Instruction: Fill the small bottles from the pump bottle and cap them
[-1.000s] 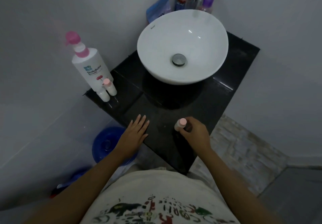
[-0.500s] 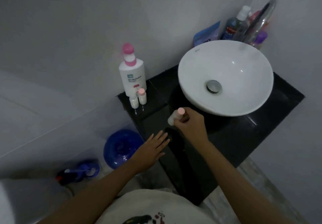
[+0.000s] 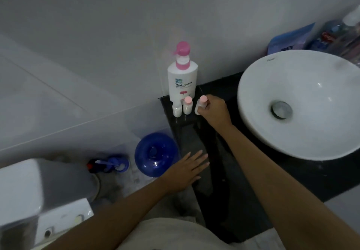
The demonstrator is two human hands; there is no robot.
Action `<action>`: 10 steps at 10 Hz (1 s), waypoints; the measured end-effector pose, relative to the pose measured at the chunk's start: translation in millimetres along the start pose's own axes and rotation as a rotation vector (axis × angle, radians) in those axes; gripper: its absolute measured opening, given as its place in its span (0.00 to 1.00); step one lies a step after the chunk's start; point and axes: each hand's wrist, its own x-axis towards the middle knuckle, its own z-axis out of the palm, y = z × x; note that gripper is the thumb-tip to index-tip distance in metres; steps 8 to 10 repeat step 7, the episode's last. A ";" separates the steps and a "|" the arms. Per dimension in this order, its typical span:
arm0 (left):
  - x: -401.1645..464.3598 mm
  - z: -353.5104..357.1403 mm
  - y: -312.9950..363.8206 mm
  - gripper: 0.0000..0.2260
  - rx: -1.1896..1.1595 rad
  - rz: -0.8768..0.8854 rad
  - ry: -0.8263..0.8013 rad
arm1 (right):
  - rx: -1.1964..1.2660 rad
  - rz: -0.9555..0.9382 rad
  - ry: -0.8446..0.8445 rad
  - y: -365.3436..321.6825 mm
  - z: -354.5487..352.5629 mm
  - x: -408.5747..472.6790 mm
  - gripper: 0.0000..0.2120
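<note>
A white pump bottle (image 3: pixel 182 82) with a pink pump stands at the back left corner of the black counter (image 3: pixel 233 181). In front of it stand two small white bottles: one without a cap (image 3: pixel 176 111) on the left, one with a pink cap (image 3: pixel 187 105) beside it. My right hand (image 3: pixel 213 111) grips a third small bottle with a pink cap (image 3: pixel 201 104), just right of those two. My left hand (image 3: pixel 186 171) lies flat, fingers straight, on the counter's left edge.
A white basin (image 3: pixel 298 101) fills the counter's right side, with toiletries (image 3: pixel 331 35) behind it against the wall. On the floor to the left sit a blue round container (image 3: pixel 155 159), a blue brush holder (image 3: pixel 113 165) and a toilet tank (image 3: pixel 29 191).
My right hand carried the capped small bottle from the counter's front edge to beside the two small bottles at the pump bottle. My view swung left. The left hand stayed flat.
</note>
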 end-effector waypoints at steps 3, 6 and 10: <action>0.8 1.9 3.2 0.22 0.025 -0.022 0.010 | 0.028 0.035 -0.088 0.4 8.1 11.7 0.06; 0.3 7.8 0.6 0.22 0.080 -0.024 0.052 | 0.043 0.086 -0.126 7.7 4.4 2.2 0.26; -1.9 4.1 2.5 0.23 0.052 -0.036 0.052 | 0.070 0.157 -0.121 13.7 2.4 -10.7 0.29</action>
